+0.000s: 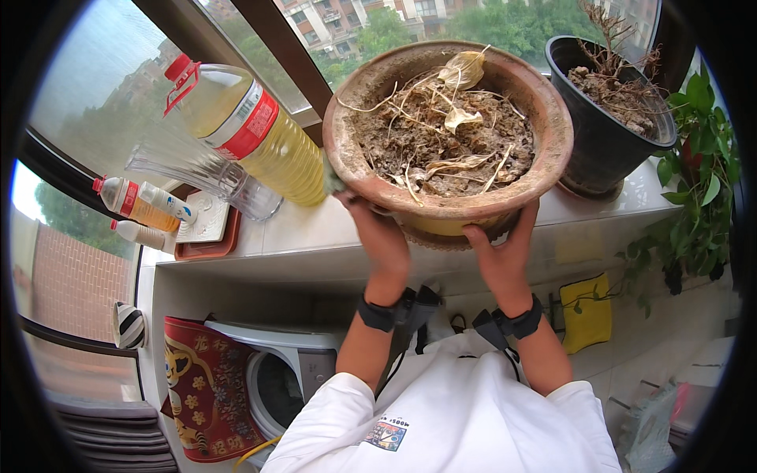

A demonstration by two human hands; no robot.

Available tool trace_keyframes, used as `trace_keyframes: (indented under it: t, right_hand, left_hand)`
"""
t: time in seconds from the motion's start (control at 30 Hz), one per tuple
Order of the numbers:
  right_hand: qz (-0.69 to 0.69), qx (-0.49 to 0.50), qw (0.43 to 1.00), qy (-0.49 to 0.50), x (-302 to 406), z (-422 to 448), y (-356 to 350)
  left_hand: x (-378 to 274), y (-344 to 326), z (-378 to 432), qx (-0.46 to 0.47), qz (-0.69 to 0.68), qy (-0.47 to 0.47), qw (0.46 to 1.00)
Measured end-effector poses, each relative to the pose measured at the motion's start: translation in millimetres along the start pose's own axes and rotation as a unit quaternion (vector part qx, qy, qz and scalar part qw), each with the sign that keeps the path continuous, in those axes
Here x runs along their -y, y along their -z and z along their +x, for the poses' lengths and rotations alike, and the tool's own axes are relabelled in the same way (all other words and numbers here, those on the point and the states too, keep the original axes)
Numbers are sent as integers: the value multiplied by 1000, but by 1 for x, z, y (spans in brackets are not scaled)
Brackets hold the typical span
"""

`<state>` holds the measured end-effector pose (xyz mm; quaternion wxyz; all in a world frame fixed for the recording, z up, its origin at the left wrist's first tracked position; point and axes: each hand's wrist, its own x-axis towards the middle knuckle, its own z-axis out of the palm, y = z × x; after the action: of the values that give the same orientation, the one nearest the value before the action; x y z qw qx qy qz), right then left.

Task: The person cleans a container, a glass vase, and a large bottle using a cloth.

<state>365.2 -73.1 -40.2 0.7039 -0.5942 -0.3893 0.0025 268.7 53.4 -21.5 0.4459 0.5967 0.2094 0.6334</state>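
Observation:
A round clay flowerpot (pixel 467 204) with a thick, soil-stained rim sits in front of me at the window ledge. It holds dry soil (pixel 437 148) strewn with withered leaves and stems. My left hand (pixel 381 239) grips the pot's lower left side, its fingertips partly hidden and blurred. Beside those fingers shows a small greenish patch (pixel 332 180), too unclear to name. On the lower right side, my right hand (pixel 505 257) holds the pot with the thumb at the front and the other fingers mostly hidden. Whether the base touches the ledge I cannot tell.
Left of the pot stand a large bottle of yellow liquid (pixel 284 151), a clear glass vase (pixel 242 189) and smaller bottles (pixel 148 204) near a tray (pixel 230 239). A tilted-looking black pot (pixel 612 136) with a dried plant is close on the right. A washing machine (pixel 316 360) sits below the ledge (pixel 295 239).

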Motion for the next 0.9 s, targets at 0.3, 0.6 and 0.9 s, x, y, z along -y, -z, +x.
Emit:
trace_keyframes:
  t: [0.3, 0.6, 0.9]
  right_hand:
    - [-8, 4, 1000, 18, -3, 1, 2]
    - [-11, 6, 1000, 3, -3, -2, 3]
    - [-31, 6, 999, 23, -5, 0, 4]
  left_hand:
    - [-56, -7, 24, -55, -369, 189, 908]
    - [-63, -17, -6, -65, -365, 173, 912]
    - [-29, -3, 32, -41, -301, 193, 933]
